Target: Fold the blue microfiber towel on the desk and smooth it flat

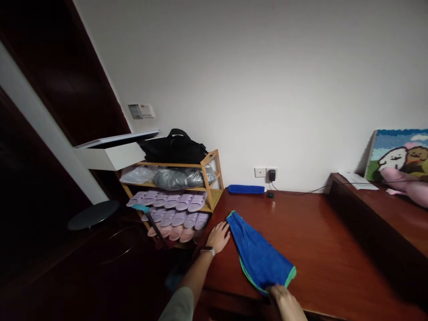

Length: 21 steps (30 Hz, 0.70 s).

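A blue cloth with green edging (259,252) lies bunched into a long tapering shape on the reddish-brown tabletop (317,249). My left hand (219,237), with a watch on the wrist, rests on the table just left of the cloth's narrow far end, its fingers spread and nothing seen in them. At the cloth's wide near end, by the table's front edge, my right hand (282,296) has its fingers closed on the cloth; the fingertips are partly blurred and dark.
Left of the table stands a wooden rack (209,191) with slippers (167,200), plastic-wrapped items and a black bag (177,147). A folded blue item (246,189) and a plugged-in charger (272,175) are by the wall. A raised ledge (384,209) holds a pink plush (406,185).
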{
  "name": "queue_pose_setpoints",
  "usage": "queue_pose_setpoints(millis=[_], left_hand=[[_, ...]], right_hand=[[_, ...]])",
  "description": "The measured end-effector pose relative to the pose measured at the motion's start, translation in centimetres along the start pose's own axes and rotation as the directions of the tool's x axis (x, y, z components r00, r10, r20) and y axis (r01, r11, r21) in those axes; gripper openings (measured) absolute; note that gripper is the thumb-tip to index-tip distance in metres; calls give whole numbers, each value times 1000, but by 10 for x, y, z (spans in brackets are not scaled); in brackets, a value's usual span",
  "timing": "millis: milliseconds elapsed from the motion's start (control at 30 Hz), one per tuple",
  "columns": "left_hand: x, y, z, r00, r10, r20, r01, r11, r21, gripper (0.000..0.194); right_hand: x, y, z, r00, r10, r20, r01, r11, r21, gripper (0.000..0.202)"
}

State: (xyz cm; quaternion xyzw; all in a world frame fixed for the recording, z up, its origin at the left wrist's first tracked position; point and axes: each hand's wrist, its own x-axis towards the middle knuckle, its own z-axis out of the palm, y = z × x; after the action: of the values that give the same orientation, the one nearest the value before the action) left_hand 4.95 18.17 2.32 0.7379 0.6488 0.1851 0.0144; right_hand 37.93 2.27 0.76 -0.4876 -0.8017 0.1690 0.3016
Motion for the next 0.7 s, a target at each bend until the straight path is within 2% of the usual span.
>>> queue_pose_setpoints(millis=[67,133,200,267,333,400,433,500,600,700], left_hand=[[-4,18,-10,1000,-15,25,16,1000,-16,33],[-14,43,-21,998,-24,58,27,999,-40,23],[-31,75,-32,996,-20,84,26,997,-77,16],[-54,114,-46,995,5,97,8,990,-138,22],[-81,158,-65,989,80,122,-37,946,-323,32],[-105,201,-89,962,232,143,-76,733,-676,38],[-116,222,-102,948,292,125,-92,630,-771,39],[-132,256,-125,926,367,86,-118,500,-858,36],[-144,289,-143,910,407,74,-118,427,-896,33],[-148,301,-147,930,364,52,-99,384,-918,36]], right_hand=[[11,-15,-39,996,88,35,-93,977,192,27],[18,-28,-77,989,151,8,-144,926,350,31],[20,-38,-109,976,216,-28,-177,861,477,39],[14,-48,-131,960,278,-23,-210,774,598,45],[5,-56,-144,950,313,14,-229,665,711,49],[-6,-63,-150,945,322,64,-245,564,789,52],[-11,-66,-152,944,322,80,-248,525,814,53],[-19,-70,-156,943,321,87,-239,474,847,53],[-25,-75,-165,950,309,49,-183,424,887,52],[-27,-80,-175,957,289,10,-128,395,910,49]])
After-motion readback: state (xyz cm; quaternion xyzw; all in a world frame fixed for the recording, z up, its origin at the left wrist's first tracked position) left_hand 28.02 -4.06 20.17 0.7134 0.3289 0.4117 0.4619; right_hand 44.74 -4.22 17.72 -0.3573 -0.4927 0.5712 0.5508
